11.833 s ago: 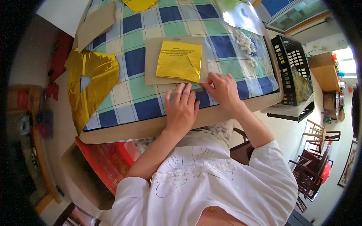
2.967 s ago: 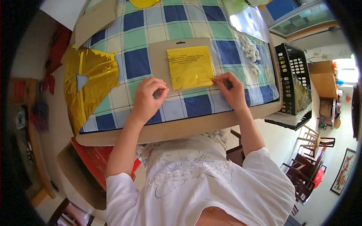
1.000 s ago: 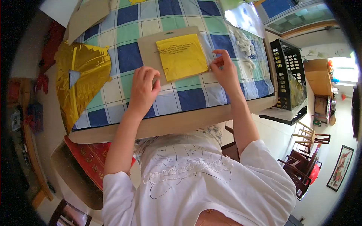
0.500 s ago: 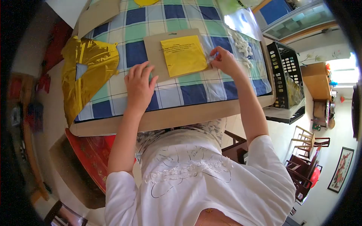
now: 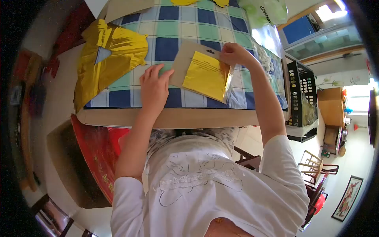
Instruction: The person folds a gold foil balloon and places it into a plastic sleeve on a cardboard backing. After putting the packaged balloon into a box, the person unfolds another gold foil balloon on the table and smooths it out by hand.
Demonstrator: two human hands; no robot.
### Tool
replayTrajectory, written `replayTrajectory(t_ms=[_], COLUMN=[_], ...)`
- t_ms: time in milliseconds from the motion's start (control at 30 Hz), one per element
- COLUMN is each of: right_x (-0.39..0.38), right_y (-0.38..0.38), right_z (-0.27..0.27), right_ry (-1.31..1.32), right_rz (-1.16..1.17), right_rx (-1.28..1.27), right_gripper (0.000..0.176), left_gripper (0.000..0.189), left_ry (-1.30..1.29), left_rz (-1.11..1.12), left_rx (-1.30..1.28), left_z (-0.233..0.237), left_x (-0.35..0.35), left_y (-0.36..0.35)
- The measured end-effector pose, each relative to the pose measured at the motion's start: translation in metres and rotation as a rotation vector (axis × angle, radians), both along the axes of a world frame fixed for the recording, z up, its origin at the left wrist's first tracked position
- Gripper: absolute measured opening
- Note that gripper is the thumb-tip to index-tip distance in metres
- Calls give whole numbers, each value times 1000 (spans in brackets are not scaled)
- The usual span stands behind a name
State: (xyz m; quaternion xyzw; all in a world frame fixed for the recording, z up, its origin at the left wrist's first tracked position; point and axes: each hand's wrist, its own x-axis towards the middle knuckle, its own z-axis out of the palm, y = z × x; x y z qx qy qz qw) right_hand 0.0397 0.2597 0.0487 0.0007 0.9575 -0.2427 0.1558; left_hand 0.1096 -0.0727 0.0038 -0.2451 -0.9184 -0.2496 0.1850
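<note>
A flat clear packet with a grey-brown card backing (image 5: 179, 65) lies tilted on the checked cloth. Inside it is a folded yellow sheet (image 5: 207, 77) with small dark print. My right hand (image 5: 233, 53) pinches the packet at its upper right edge, fingers closed. Beside the left edge of the card, my left hand (image 5: 155, 86) rests with fingers spread, its fingertips at or near the card; contact is hard to tell. A crumpled gold foil piece (image 5: 122, 45) with a gap in it lies to the left of my left hand.
The blue, green and white checked cloth (image 5: 167, 29) covers the table. White stringy pieces (image 5: 263, 57) and a green-white plastic bag (image 5: 268, 12) lie at the right. A black crate (image 5: 302, 85) stands beyond the right edge. Another card (image 5: 126, 8) lies far left.
The packet has turned clockwise and shifted right. My right hand has moved up along its edge and now pinches it. More yellow pieces show at the far edge as the view shifted.
</note>
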Motion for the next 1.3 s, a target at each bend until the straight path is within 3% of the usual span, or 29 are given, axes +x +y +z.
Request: replayTrajectory(t_ms=[167,233,267,300,333,400,433,500,567,667,700,767,867,933,1000,1067,1200,1300], right_x=[23,42,52,60,59,51,52,47,42,44,47,58,79,95,109,123,146,156], right_y=[3,1,-2,-17,-27,-61,-90,-148,-221,-338,-371,-427,-493,-526,-551,-564,-581,-584], right_z=[39,73,84,100,127,152,151,155,143,114,104,95,60,42,27,22,-7,-19], right_ry=[-125,-56,78,167,106,92,229,326,329,324,322,386,443,456,503,416,415,432], right_rz=[-62,11,-183,-111,-32,215,146,168,251,561,660,684,668,649,646,672,713,733], right_rx=[-128,-549,-467,-635,-584,-736,-724,-646,-729,-987,-1041,-852,-876,-932,-926,-873,-827,-761], right_gripper=[26,23,26,29,26,18,18,21,25,18,16,16,19,17,14,14,15,13], left_gripper=[24,24,24,24,23,20,17,12,18,27,30,37,56,69,69,68,70,73], left_ry=[-27,-38,-41,-44,-29,-10,2,-323,-865,-1257,-1222,-1150,-1139,-986,-1002,-1075,-1153,-1324], left_rz=[119,204,275,346,451,634,710,950,1015,686,679,657,748,745,845,911,885,778], left_rx=[105,181,220,259,185,126,145,-75,-341,-546,-532,-507,-372,-472,-495,-513,-537,-474], left_z=[4,16,24,31,41,44,40,39,30,-19,-26,-35,-67,-134,-182,-193,-170,-78], left_x=[16,39,54,69,84,111,124,157,184,224,229,234,222,220,202,188,191,196], left_y=[-39,-79,-102,-126,-155,-222,-255,-310,-359,-412,-409,-397,-386,-388,-385,-379,-374,-353])
